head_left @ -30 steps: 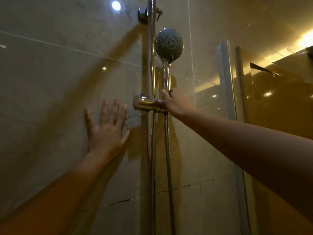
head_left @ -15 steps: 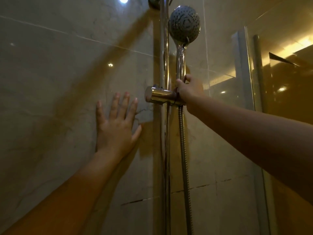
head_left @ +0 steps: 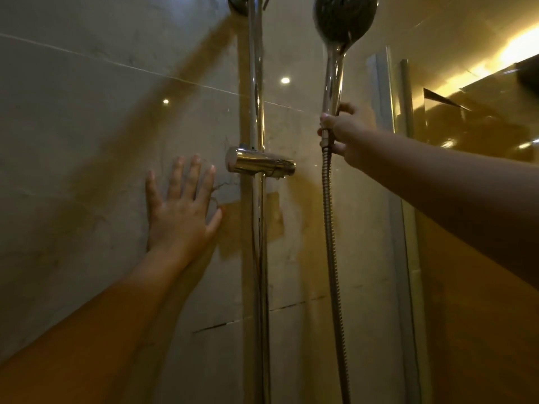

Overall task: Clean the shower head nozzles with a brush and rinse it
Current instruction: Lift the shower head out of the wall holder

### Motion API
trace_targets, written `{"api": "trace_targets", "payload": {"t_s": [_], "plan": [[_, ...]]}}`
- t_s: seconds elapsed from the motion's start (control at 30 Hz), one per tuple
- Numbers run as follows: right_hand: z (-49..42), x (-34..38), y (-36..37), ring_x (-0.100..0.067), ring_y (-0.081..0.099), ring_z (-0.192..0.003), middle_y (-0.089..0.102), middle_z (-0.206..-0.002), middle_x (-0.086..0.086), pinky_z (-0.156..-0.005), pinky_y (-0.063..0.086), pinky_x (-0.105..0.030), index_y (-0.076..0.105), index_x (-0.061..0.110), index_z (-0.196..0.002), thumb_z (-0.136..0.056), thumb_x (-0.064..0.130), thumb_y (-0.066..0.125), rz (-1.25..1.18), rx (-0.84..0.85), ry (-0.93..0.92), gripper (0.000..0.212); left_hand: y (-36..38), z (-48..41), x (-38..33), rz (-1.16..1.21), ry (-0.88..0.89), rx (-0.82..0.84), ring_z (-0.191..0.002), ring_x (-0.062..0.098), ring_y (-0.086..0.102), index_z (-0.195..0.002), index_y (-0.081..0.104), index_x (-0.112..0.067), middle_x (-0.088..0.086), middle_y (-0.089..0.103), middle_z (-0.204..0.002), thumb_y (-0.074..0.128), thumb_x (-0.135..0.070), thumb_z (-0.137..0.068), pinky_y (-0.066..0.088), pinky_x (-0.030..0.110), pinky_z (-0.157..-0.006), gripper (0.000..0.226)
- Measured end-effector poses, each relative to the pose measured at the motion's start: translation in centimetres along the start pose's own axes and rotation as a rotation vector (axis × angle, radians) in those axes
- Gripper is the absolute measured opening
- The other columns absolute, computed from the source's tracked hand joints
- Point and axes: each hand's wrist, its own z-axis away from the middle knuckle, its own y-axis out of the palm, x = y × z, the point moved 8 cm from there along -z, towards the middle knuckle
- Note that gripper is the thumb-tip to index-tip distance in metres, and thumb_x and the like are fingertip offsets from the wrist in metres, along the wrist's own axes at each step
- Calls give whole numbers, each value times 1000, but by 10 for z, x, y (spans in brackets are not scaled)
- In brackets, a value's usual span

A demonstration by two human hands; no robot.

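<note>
The chrome shower head (head_left: 344, 17) is off its holder, upright, its round grey nozzle face at the top edge. My right hand (head_left: 345, 135) grips the lower end of its handle, where the metal hose (head_left: 331, 243) joins and hangs down. The empty chrome holder (head_left: 259, 165) sits on the vertical rail (head_left: 256, 83), to the left of the handle. My left hand (head_left: 182, 211) lies flat on the tiled wall, fingers spread, just left of the rail and below the holder. No brush is in view.
A beige tiled wall (head_left: 87, 126) fills the left and middle. A glass shower screen (head_left: 466, 170) with a metal frame stands close on the right, behind my right forearm. The rail's upper wall bracket (head_left: 237, 4) is at the top edge.
My right hand has lifted the shower head out of the holder and carried it to the right, clear of the rail. The left hand stays flat on the wall.
</note>
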Motion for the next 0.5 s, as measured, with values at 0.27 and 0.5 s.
{"api": "trace_targets", "payload": {"t_s": [0.27,0.5], "plan": [[66,-22,-80,-21,64,-99,60,-107,-8,-88,56,-41,47,17,-133,-88,8,62,127,-36,77,48,-4,-2,-1,127,-28,159,-146,27,-4,-150,7,-21,5,2,-160,45,-48,-89,-4,60,-111,76],[137,-59,-122,-24,67,-97,63,-107,-13,-84,58,-44,47,16,-122,-93,18,57,65,33,229,31,-90,61,-85,1175,-249,13,-112,22,47,-123,50,-11,15,49,-122,49,-29,-80,38,31,-94,47]]}}
